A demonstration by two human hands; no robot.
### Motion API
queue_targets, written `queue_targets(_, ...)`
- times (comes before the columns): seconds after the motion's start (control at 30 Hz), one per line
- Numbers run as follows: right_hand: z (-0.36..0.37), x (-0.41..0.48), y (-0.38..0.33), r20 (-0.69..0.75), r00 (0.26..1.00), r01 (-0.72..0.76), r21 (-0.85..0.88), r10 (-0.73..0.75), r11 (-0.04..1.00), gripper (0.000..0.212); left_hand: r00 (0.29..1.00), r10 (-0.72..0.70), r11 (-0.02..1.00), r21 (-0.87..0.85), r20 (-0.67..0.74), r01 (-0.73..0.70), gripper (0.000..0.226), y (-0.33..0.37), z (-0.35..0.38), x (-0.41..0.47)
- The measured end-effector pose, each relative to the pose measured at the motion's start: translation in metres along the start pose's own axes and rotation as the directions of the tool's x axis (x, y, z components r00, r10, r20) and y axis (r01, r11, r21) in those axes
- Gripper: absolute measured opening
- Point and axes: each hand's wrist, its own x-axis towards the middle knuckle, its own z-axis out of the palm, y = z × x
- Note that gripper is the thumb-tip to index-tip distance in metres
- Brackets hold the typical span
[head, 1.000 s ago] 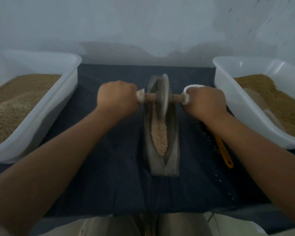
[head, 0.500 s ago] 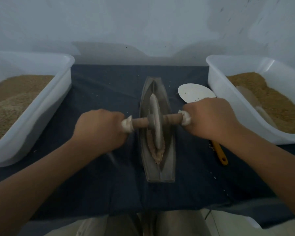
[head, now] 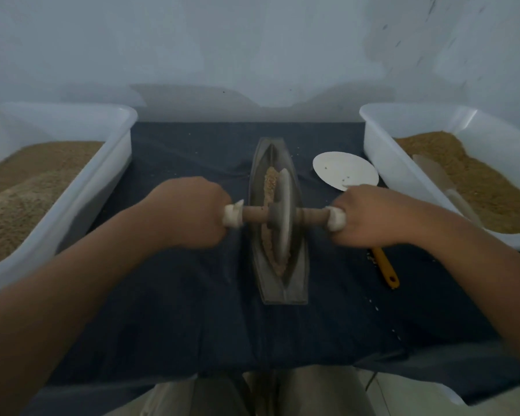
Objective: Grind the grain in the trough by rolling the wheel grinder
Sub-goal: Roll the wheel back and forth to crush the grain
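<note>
Rolled back from far end to middle of trough, over grain; wheel grinder gripped tight at both axle ends by left hand and right hand.

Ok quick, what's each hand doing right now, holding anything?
Left hand: closed, gripping the left end of the wheel grinder axle.
Right hand: closed, gripping the right end of the same axle.
</note>
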Motion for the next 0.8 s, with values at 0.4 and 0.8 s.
queue_targets(0.4,-0.020,0.084,-0.001,-0.412,0.910,-0.156,-0.261,0.037,0.953,0.042,0.973,-0.230,0.968,-0.096,0.025,0.231,0.023,-0.008,-0.005,0.069)
queue_targets(0.8,0.003,0.050,0.003,-0.429,0.903,-0.097,-0.266,-0.028,0.959,0.034,0.980,-0.181,0.983,-0.046,-0.077,0.178,0.033,-0.008,0.010,0.038)
